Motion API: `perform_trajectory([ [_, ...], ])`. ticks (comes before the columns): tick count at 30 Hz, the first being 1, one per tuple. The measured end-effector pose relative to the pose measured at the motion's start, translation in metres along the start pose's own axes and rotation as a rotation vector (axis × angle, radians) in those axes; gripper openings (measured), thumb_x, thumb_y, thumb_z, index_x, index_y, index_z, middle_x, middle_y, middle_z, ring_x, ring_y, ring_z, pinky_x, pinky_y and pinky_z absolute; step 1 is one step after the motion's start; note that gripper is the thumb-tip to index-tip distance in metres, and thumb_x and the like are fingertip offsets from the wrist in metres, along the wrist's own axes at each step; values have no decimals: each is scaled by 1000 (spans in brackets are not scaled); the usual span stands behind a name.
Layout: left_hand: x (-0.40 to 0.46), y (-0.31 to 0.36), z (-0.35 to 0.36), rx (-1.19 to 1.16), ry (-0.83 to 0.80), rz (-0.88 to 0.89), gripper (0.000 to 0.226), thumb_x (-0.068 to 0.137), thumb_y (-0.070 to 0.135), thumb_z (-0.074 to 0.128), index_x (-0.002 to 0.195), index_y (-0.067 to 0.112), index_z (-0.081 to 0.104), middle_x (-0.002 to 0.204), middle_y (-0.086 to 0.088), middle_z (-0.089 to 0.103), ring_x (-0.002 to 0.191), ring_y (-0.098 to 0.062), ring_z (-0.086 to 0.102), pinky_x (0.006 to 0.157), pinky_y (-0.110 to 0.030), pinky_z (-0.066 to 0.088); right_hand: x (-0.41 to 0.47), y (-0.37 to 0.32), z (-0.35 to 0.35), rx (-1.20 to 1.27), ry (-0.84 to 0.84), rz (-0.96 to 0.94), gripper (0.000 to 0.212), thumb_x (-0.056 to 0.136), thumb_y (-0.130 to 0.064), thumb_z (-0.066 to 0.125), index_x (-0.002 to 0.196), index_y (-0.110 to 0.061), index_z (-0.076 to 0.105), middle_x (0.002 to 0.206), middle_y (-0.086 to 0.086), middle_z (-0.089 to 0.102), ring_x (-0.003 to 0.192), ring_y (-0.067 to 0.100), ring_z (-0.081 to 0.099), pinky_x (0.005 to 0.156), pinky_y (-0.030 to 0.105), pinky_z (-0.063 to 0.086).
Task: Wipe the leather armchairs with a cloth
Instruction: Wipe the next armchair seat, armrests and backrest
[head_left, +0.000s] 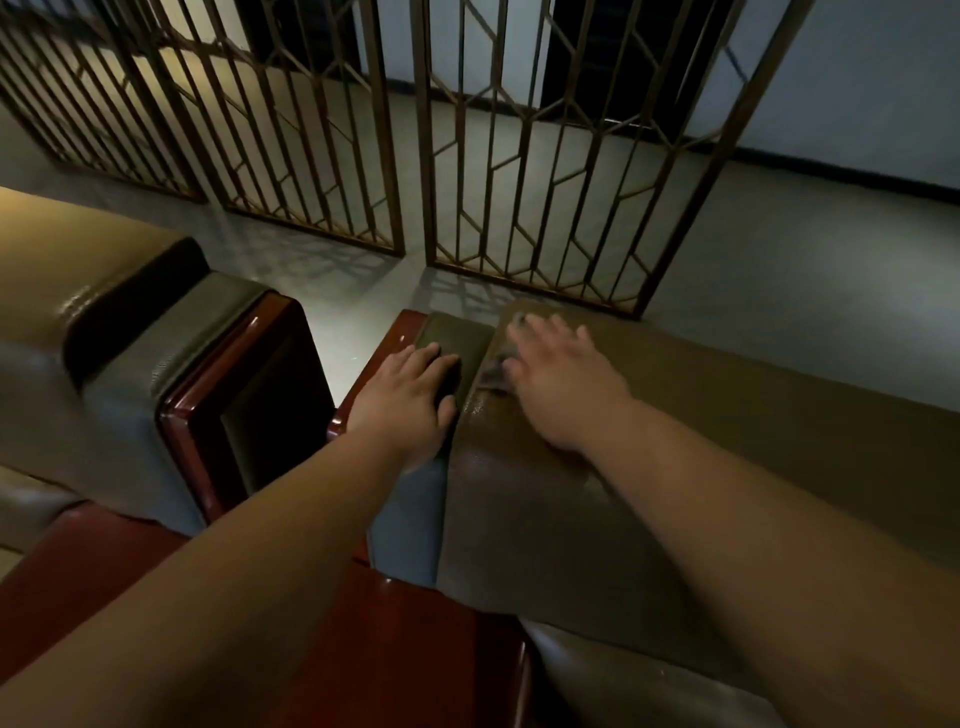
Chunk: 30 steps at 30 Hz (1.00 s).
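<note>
Here, my right hand (561, 384), fingers spread flat, presses cloth (496, 371) onto armchair (727, 395) top; left hand (410, 400), fingers together, braces armrest. Risk: cloth bunches, slips off edge.

Lobby or lounge interior: leather armchairs (675, 415) with lacquered wooden arms (249, 384) are standing before ornamental metal screens (519, 156) on polished flooring (779, 234).
</note>
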<state>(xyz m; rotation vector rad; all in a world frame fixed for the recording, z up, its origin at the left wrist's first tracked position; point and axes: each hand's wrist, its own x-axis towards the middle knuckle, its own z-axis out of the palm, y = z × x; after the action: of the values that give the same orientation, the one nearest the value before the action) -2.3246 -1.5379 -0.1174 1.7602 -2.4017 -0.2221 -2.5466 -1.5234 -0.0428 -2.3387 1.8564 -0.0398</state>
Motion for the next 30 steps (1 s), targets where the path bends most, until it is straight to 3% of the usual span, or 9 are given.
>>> perform_trajectory([
  [3, 20, 8, -1, -61, 10, -30, 62, 101, 62, 24, 156, 35, 33, 162, -2, 37, 153, -29, 32, 126, -45, 28, 9, 9, -9, 26, 3, 152, 58, 110, -43, 26, 164, -21, 19, 173, 7, 14, 160, 29, 7, 128, 48, 8],
  [6, 35, 8, 12, -11, -32, 13, 74, 97, 62, 3, 167, 41, 12, 177, 1, 9, 163, -26, 4, 132, -45, 8, -27, -21, 12, -22, 104, -51, 60, 106, -46, 24, 161, -22, 28, 169, 4, 25, 157, 25, 20, 125, 42, 15],
  [10, 36, 5, 11, -3, -23, 40, 77, 93, 60, 0, 167, 40, 8, 177, 0, 4, 163, -26, 0, 133, -45, 7, -14, -14, 4, 12, 25, -145, 65, 103, -54, 26, 161, -25, 29, 168, 0, 29, 157, 22, 21, 121, 37, 10],
  [13, 34, 5, 16, -2, 23, 29, 65, 103, 62, 5, 165, 44, 8, 176, 3, 7, 162, -22, 2, 130, -42, 4, 45, 26, -11, 58, -41, 47, 61, 109, -50, 30, 163, -25, 22, 172, 1, 19, 160, 24, 8, 125, 43, 5],
  [16, 34, 3, 20, -19, 49, 29, 62, 105, 63, 7, 165, 45, 10, 176, 4, 10, 162, -21, 4, 128, -41, 4, 70, 33, -14, 47, -40, 211, 57, 110, -44, 29, 162, -20, 27, 170, 5, 25, 159, 28, 12, 128, 48, 13],
  [21, 33, 4, 17, 29, 1, 49, 68, 100, 55, 13, 167, 42, 6, 177, 1, 4, 163, -23, 0, 132, -43, 8, -21, -17, 8, -41, 91, -123, 60, 103, -45, 25, 156, -21, 38, 164, 6, 37, 153, 26, 32, 121, 42, 22],
  [24, 32, 7, 12, -12, 7, 26, 65, 104, 60, 10, 167, 42, 10, 177, 2, 5, 163, -21, 1, 131, -41, 7, -41, -6, 2, -47, -14, -162, 64, 102, -50, 19, 161, -25, 19, 171, -2, 18, 157, 18, 15, 122, 38, 8],
  [26, 31, 8, 13, -26, 19, 20, 66, 104, 63, 8, 167, 42, 12, 177, 3, 7, 163, -21, 2, 132, -42, 8, -23, 33, -11, -51, -50, -31, 62, 106, -46, 25, 163, -28, 9, 172, -6, 5, 158, 18, 4, 125, 40, 4],
  [30, 33, 7, 12, -17, 17, 2, 67, 104, 65, 8, 167, 42, 14, 177, 2, 11, 163, -23, 7, 132, -47, 15, 2, 73, -31, 44, -66, 288, 60, 111, -41, 31, 165, -18, 16, 172, 7, 13, 159, 28, 9, 129, 46, 14],
])
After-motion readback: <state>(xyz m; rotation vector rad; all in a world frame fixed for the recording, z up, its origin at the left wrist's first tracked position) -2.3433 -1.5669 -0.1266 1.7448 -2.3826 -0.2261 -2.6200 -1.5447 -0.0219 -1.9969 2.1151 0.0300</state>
